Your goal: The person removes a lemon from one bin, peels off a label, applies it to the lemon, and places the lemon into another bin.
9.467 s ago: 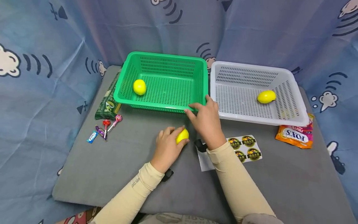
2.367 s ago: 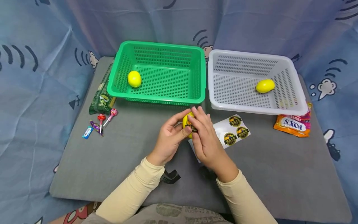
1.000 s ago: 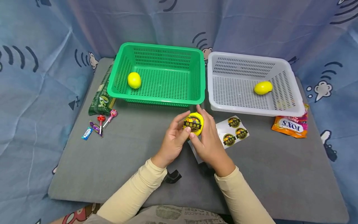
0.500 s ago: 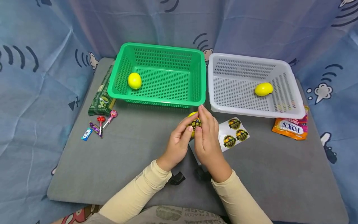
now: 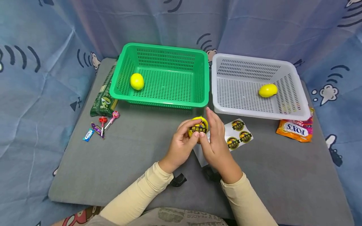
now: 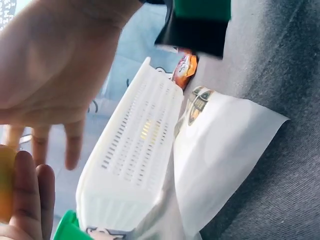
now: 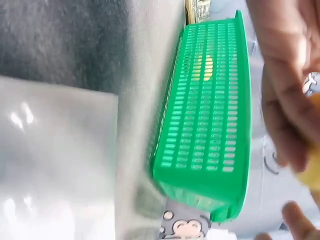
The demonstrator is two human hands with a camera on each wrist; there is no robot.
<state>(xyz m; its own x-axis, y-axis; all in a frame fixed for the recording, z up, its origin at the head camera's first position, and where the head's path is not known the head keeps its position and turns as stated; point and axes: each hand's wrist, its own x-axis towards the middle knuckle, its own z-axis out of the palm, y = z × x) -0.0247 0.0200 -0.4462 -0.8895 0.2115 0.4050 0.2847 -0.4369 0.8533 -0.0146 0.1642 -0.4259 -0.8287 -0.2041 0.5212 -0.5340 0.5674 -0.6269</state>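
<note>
My left hand grips a yellow lemon above the table, its index finger over the top and its thumb at the front. A round black-and-gold sticker with Chinese characters sits on the lemon's near side. With its thumb at the sticker's lower edge, my right hand holds its fingers extended along the lemon's right side. The lemon shows blurred at the right wrist view's edge. Partly behind the right hand, a sticker sheet with several labels lies on the table.
A green basket holding one lemon stands at the back left. Beside it, a white basket holds another lemon. A green packet, lollipops and small sweets lie left; an orange FOX'S bag lies right.
My left hand has lifted the lemon off the table, and it now carries a sticker. The right hand came from the green basket's rim to the lemon. The sheet has turned, with fewer labels showing.
</note>
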